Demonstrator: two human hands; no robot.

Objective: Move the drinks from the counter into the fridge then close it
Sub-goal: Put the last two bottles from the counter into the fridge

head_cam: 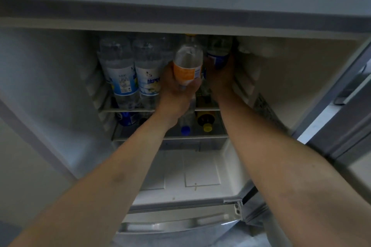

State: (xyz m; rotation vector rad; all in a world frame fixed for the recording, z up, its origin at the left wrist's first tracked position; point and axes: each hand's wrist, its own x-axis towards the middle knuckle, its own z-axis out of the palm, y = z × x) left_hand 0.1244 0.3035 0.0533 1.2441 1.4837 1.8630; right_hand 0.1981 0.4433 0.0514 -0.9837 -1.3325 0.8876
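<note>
Inside the open fridge (60,90), above its upper shelf (128,110), the left hand (176,90) curls its grip around an orange-labelled bottle (187,62); beside it, the right hand (219,78) wraps a blue-labelled bottle (218,54).

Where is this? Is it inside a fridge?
Yes, most likely a kitchen, looking into an open fridge. Water bottles stand on a shelf. The left hand holds an orange-label bottle, and the right hand holds a blue-label bottle.
</note>
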